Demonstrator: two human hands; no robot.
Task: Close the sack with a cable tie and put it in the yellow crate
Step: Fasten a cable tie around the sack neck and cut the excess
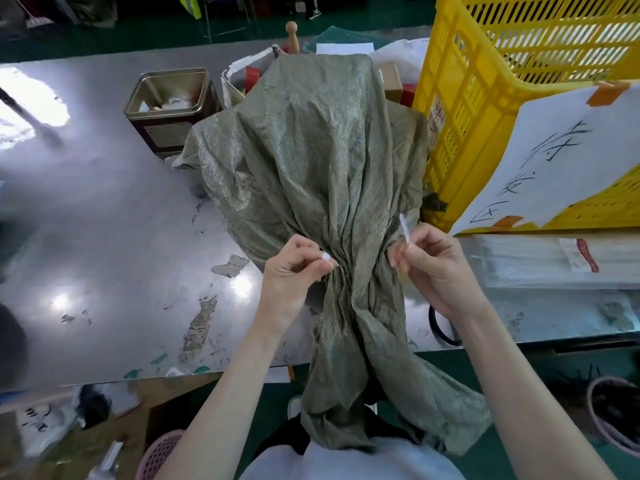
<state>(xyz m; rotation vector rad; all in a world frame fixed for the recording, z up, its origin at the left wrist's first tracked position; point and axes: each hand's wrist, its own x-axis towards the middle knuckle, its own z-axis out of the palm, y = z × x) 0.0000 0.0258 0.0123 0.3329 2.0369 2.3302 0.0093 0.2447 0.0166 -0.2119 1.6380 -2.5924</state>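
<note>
- Up close, both my hands at the one sack's bunched neck: left hand pinches the one cable tie's head end, right hand pinches its tail, pointing up.
- Sack sprawls across the table.
- Farther right, one yellow crate.

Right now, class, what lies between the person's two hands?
In the head view, the gathered neck of the sack lies between the left hand and the right hand, each pinching an end of the white cable tie.
</note>
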